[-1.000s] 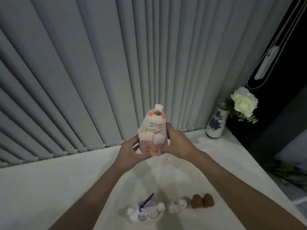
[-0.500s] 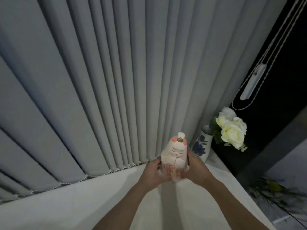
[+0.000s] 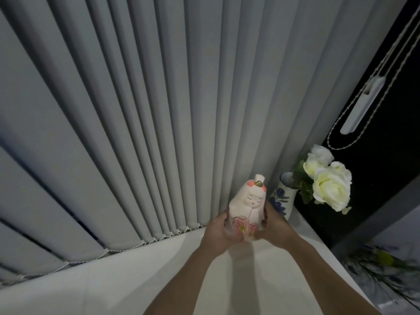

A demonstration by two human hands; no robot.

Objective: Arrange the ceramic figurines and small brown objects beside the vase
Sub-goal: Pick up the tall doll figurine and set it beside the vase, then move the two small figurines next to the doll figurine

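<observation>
A tall pale ceramic figurine (image 3: 248,203) with pink flower painting and red-orange head marks stands upright between both hands, just left of the vase. My left hand (image 3: 219,230) grips its left side and my right hand (image 3: 273,228) grips its right side, near the base. The white vase (image 3: 281,196) with blue flowers painted on it stands at the table's far right corner and holds white roses (image 3: 329,185). Whether the figurine's base touches the white table (image 3: 127,283) is hidden by my hands. The other figurines and brown objects are out of view.
Grey vertical blinds (image 3: 159,110) hang along the table's far edge. A blind cord with a white handle (image 3: 361,105) hangs at the right against a dark window. Green foliage (image 3: 384,267) lies below the table's right edge.
Both hands have carried the figurine farther away and to the right, up beside the vase. The view has tilted up, so the small figurines and brown objects have left the frame.
</observation>
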